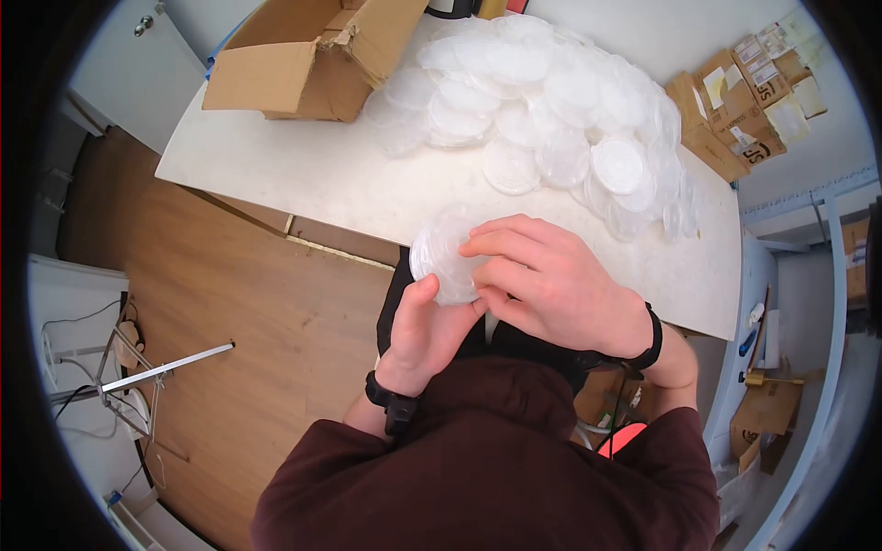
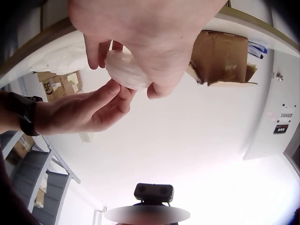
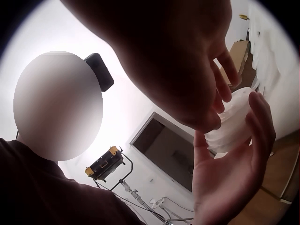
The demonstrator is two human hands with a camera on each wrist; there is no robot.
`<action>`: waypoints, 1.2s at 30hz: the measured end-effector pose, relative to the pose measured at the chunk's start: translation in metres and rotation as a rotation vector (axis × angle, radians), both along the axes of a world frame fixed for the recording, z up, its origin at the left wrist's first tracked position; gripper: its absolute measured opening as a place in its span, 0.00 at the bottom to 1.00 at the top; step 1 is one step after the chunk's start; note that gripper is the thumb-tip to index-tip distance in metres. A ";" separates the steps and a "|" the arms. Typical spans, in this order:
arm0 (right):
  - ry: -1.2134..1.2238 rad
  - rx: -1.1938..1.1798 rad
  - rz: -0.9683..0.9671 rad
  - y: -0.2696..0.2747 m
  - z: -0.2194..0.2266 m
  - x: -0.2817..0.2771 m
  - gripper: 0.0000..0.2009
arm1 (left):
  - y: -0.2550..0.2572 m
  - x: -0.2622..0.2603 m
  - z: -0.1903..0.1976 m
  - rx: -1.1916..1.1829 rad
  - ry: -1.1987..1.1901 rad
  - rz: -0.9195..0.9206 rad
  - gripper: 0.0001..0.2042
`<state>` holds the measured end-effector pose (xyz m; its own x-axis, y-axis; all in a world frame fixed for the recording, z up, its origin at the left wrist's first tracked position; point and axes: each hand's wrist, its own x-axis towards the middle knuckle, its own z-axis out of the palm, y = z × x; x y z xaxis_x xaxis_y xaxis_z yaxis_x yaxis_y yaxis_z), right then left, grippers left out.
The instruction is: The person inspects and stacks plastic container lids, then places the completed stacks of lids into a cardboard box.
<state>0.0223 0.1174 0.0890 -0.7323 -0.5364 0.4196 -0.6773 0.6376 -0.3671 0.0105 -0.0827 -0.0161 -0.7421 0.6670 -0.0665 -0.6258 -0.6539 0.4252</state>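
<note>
A stack of clear round plastic lids [image 1: 446, 255] is held in front of the body, just off the table's front edge. My left hand [image 1: 424, 332] grips the stack from below and the side, thumb at its left rim. Over the stack bends my right hand [image 1: 551, 280], its fingertips at the right rim. In the left wrist view the stack [image 2: 126, 71] sits between both hands. The right wrist view shows several layered rims on the stack [image 3: 230, 124], with the right fingertips touching its edge.
A large heap of similar clear discs [image 1: 551, 101] covers the back of the white table [image 1: 303, 174]. An open cardboard box [image 1: 303, 69] stands at the back left, and taped cartons [image 1: 735, 106] are at the back right. A metal stand [image 1: 165, 367] is on the floor at left.
</note>
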 end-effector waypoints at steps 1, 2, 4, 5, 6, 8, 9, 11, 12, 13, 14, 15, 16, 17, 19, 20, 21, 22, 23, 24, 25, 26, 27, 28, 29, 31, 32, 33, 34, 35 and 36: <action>-0.004 -0.016 -0.026 0.000 0.000 -0.001 0.10 | 0.000 0.001 0.001 -0.003 -0.008 0.008 0.45; -0.008 -0.032 -0.053 0.000 0.001 -0.001 0.09 | -0.001 0.001 0.002 -0.003 -0.001 0.013 0.45; -0.014 -0.037 -0.054 -0.001 0.006 -0.004 0.09 | -0.002 0.000 0.004 0.002 -0.023 0.011 0.46; -0.027 -0.042 -0.060 -0.001 0.008 -0.005 0.09 | -0.003 0.000 0.004 0.004 -0.017 0.014 0.46; -0.020 -0.038 -0.057 -0.003 0.008 -0.006 0.09 | -0.004 0.000 0.002 0.030 -0.021 0.005 0.46; 0.010 -0.023 -0.055 -0.007 0.004 -0.007 0.09 | -0.006 -0.002 0.000 0.061 -0.019 -0.003 0.47; 0.015 -0.018 -0.051 -0.006 0.003 -0.008 0.09 | -0.007 -0.002 -0.001 0.079 -0.038 0.012 0.47; 0.037 0.036 -0.051 -0.004 0.002 -0.009 0.09 | -0.006 -0.003 0.001 0.105 -0.055 0.034 0.48; 0.040 0.040 -0.044 -0.003 0.005 -0.012 0.09 | -0.006 -0.003 0.006 0.097 -0.078 0.049 0.48; 0.083 0.030 -0.104 -0.003 0.007 -0.015 0.09 | -0.007 -0.003 0.008 0.087 -0.100 0.063 0.48; 0.126 0.019 -0.163 -0.002 0.009 -0.020 0.10 | -0.008 -0.004 0.005 0.091 -0.097 0.068 0.48; 0.136 0.020 -0.154 0.003 0.014 -0.033 0.10 | -0.012 -0.006 -0.001 0.086 -0.104 0.037 0.48; 0.272 0.050 -0.248 0.014 0.018 -0.054 0.10 | -0.014 -0.006 -0.004 0.079 -0.112 0.000 0.49; 0.410 0.079 -0.343 0.024 0.022 -0.075 0.09 | -0.014 -0.006 -0.004 0.079 -0.103 0.003 0.49; 0.434 0.106 -0.382 0.039 0.023 -0.117 0.10 | -0.013 -0.006 -0.002 0.064 -0.111 -0.033 0.53; 0.448 0.134 -0.425 0.044 0.022 -0.132 0.10 | -0.013 -0.006 -0.001 0.061 -0.100 -0.034 0.53; 0.458 0.131 -0.429 0.048 0.020 -0.144 0.10 | -0.014 -0.005 0.000 0.050 -0.098 -0.036 0.53; 0.507 0.171 -0.458 0.046 0.020 -0.152 0.11 | -0.013 -0.006 0.001 0.040 -0.099 -0.040 0.53; 0.553 0.212 -0.486 0.044 0.020 -0.158 0.13 | -0.014 -0.006 0.002 0.040 -0.093 -0.043 0.53; 0.557 0.211 -0.486 0.042 0.018 -0.154 0.13 | -0.014 -0.006 0.002 0.022 -0.068 -0.020 0.52; 0.406 0.135 -0.403 0.031 0.022 -0.138 0.14 | -0.015 -0.007 0.002 0.005 -0.048 0.004 0.51; 0.251 0.060 -0.316 0.021 0.025 -0.121 0.16 | -0.015 -0.008 0.001 0.005 -0.053 0.008 0.51; 0.104 0.053 -0.176 0.014 0.029 -0.103 0.16 | -0.014 -0.008 -0.001 0.011 -0.039 0.039 0.50; -0.044 0.043 -0.037 0.008 0.028 -0.085 0.17 | -0.014 -0.007 -0.002 0.016 -0.024 0.068 0.48; -0.054 0.042 -0.038 0.002 0.021 -0.069 0.17 | -0.014 -0.007 -0.003 0.014 -0.034 0.067 0.48; -0.109 0.028 0.154 -0.010 0.013 -0.043 0.15 | -0.013 -0.004 -0.002 -0.014 -0.008 0.097 0.45; -0.114 0.028 0.152 -0.012 0.009 -0.036 0.15 | -0.013 -0.003 -0.003 -0.015 -0.013 0.095 0.45; -0.110 0.036 0.135 -0.013 0.004 -0.030 0.13 | -0.014 -0.004 -0.004 -0.004 0.009 0.075 0.43; -0.104 0.044 0.120 -0.014 0.002 -0.027 0.12 | -0.015 -0.003 -0.005 0.007 0.032 0.057 0.41; -0.104 0.044 0.122 -0.014 0.002 -0.025 0.12 | -0.015 -0.003 -0.008 0.007 0.033 0.059 0.41; -0.129 0.025 0.112 -0.013 0.003 -0.023 0.11 | -0.013 -0.003 -0.013 0.002 0.047 0.069 0.41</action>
